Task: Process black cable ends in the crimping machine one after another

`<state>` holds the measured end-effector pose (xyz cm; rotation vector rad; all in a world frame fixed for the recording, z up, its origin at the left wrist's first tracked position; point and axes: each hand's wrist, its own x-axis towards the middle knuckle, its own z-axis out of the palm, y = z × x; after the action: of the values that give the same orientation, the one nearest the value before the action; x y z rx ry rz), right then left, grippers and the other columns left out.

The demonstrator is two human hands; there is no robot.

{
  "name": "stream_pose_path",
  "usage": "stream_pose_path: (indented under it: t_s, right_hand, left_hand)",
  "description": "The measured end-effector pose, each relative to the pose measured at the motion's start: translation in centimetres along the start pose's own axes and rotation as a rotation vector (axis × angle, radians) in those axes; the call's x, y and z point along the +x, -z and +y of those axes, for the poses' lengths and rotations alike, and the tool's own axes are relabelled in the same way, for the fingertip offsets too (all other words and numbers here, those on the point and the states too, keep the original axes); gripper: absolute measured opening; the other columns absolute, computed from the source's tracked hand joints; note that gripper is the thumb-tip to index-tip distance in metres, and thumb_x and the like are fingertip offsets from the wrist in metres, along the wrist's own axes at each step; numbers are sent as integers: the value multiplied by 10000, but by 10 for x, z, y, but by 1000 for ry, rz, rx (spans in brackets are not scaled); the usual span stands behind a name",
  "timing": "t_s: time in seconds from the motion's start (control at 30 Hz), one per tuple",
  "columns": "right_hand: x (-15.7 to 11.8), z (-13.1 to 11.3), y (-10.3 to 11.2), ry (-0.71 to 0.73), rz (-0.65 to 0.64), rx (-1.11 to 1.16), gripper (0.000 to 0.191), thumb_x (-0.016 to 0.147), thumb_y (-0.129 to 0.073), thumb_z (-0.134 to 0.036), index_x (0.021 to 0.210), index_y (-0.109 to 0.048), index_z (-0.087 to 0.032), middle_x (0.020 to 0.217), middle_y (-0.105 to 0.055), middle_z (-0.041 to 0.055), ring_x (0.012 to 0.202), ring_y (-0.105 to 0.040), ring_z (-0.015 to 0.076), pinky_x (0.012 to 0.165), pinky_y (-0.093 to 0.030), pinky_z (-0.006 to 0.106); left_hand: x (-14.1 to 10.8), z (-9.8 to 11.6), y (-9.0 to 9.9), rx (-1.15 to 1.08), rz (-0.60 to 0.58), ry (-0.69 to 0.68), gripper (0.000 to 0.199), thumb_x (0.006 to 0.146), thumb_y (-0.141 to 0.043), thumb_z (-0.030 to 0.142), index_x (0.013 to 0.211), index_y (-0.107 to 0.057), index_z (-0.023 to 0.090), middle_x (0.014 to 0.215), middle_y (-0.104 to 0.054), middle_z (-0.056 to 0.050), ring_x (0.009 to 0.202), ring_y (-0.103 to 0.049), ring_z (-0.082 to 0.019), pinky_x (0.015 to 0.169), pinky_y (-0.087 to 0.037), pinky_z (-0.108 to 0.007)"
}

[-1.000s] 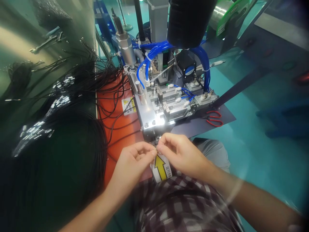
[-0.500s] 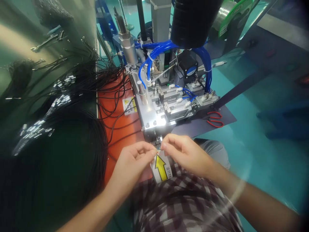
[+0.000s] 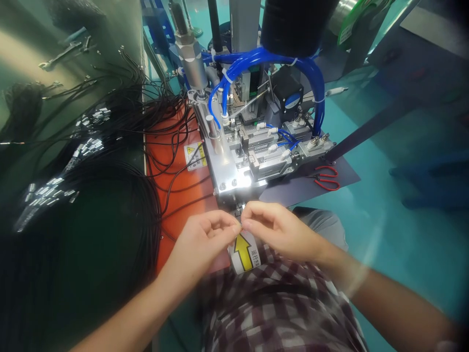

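My left hand [image 3: 210,234] is closed in a pinch, thumb against forefinger. My right hand [image 3: 278,227] pinches too, its fingertips meeting those of the left. Between them a bit of thin reddish wires [image 3: 242,227] shows; most of it is hidden by the fingers. Right below the fingertips is a white label with a yellow arrow [image 3: 243,252]. Just beyond the hands stands a metal machine [image 3: 225,168] with a bright front plate, small cylinders and fittings.
Black cables [image 3: 146,195] with shiny ends lie coiled at the left, some crossing the orange surface [image 3: 172,181]. Blue air tubes [image 3: 252,61] arch over the machine. Red-handled pliers [image 3: 326,178] lie right of it. A wrench [image 3: 60,57] rests at the upper left.
The two hands have come closer together, the fingertips now touching. Less of the wires shows between them. The view has shifted slightly.
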<state>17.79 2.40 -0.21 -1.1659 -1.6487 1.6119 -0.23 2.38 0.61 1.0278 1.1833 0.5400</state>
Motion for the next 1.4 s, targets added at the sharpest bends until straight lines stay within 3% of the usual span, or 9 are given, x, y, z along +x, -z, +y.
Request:
stream_pose_path:
  t_s: [0.1, 0.2, 0.3, 0.43, 0.53, 1.03, 1.4]
  right_hand:
    - [2, 3, 3, -24, 14, 108, 149, 879, -506, -186, 732, -509, -164, 654, -424, -43, 582, -359, 89, 523, -301, 222]
    - [5, 5, 9, -24, 65, 147, 162, 866, -509, -169, 705, -502, -155, 648, -435, -39, 591, -365, 88, 526, -304, 218]
    - [7, 11, 13, -42, 89, 175, 166, 863, -507, -157, 698, -495, -154, 643, -451, -38, 588, -377, 86, 525, -305, 215]
    - [10, 23, 14, -40, 102, 171, 175, 870, -508, -161, 696, -492, -157, 634, -450, -42, 587, -388, 87, 534, -311, 217]
    - [13, 29, 13, -33, 118, 159, 180, 879, -507, -174, 700, -489, -160, 643, -447, -41, 602, -399, 91, 558, -328, 220]
    - [23, 44, 9, -52, 194, 72, 182, 884, -516, -248, 718, -494, -177, 694, -458, -20, 660, -428, 122, 608, -360, 246]
    - [22, 43, 7, -48, 220, 51, 161, 882, -513, -212, 726, -504, -176, 712, -480, -13, 671, -446, 124, 627, -377, 250]
  left_hand:
    - [3, 4, 1, 81, -22, -49, 155, 802, -667, 289, 781, -671, 135, 656, -627, 9, 553, -509, -69, 501, -384, -157]
    - [6, 1, 4, 225, 38, -149, 131, 811, -657, 273, 848, -672, 148, 726, -666, -13, 638, -591, -122, 565, -454, -206]
    - [9, -8, 6, 455, 123, -387, 70, 851, -614, 221, 881, -661, 179, 782, -648, -4, 697, -604, -130, 615, -474, -225]
    - [13, -23, 10, 756, 167, -750, 131, 890, -553, 120, 958, -657, 160, 871, -607, -27, 805, -595, -119, 731, -478, -217]
    - [17, -30, 13, 916, 171, -864, 187, 904, -525, 102, 1047, -643, 125, 895, -590, -50, 786, -591, -118, 701, -478, -207]
    - [26, -36, 18, 1167, 183, -891, 331, 902, -424, 85, 1155, -631, 132, 832, -545, -50, 657, -568, -141, 542, -475, -233]
    - [27, -35, 15, 1251, 197, -900, 358, 876, -415, 61, 1154, -633, 122, 809, -537, -62, 610, -552, -151, 490, -447, -243]
